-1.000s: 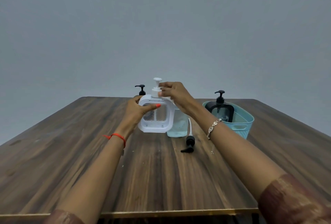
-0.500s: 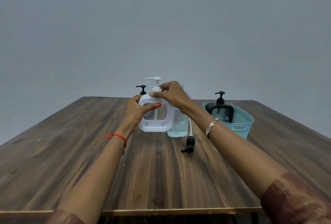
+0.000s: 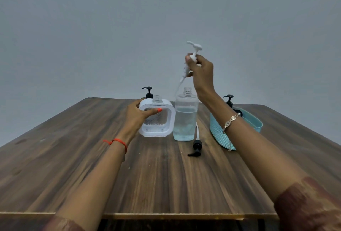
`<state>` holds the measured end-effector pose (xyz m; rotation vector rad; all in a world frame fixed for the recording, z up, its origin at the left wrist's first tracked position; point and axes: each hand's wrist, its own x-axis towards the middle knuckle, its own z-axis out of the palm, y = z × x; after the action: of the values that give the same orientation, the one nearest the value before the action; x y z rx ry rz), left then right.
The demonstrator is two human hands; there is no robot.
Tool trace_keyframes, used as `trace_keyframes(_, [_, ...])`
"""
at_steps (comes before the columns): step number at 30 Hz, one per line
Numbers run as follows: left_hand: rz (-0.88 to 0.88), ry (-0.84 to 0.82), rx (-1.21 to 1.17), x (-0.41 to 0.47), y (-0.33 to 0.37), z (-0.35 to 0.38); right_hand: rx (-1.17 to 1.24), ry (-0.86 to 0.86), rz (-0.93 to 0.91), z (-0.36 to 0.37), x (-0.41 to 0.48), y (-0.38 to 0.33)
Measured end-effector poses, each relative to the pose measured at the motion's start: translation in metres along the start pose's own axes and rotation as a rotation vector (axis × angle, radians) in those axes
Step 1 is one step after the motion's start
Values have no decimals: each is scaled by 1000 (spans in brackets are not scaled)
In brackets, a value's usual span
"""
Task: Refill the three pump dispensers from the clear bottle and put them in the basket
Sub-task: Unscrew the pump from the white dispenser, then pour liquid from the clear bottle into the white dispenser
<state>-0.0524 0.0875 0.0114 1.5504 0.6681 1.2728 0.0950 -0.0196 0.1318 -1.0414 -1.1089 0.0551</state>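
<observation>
Head view: right hand (image 3: 202,72) pinches white plastic pump (image 3: 194,50) aloft; left hand (image 3: 138,118) grips opened white square dispenser (image 3: 169,120), clear uncapped bottle (image 3: 185,120) at its 3 o'clock. One black-pump dispenser (image 3: 229,99) occupies teal basket (image 3: 256,126); two apparently remain.

On your table (image 3: 156,184): front dispenser (image 3: 170,118) just left of bottle (image 3: 185,122), back dispenser (image 3: 148,93) behind it, loose pump (image 3: 197,147) before bottle, basket (image 3: 219,134) off right with third dispenser (image 3: 229,99) in it.

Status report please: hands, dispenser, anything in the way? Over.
Left hand grips white dispenser, neck open. Right hand holds white pump high over clear bottle. Loose black pump on table, not blocking.
</observation>
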Motion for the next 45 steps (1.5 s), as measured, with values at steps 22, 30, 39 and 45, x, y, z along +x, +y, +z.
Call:
trace_keyframes(22, [9, 97, -99, 6, -17, -16, -749, -762, 255, 3, -136, 135])
trace_keyframes(30, [-7, 111, -85, 9, -20, -13, -679, -783, 228, 1, -139, 138])
trace_keyframes(39, [-28, 134, -73, 15, -27, -6, -576, -724, 256, -5, -129, 126])
trace_keyframes(45, [-17, 121, -85, 18, -30, -7, -449, -21, 195, -18, -81, 114])
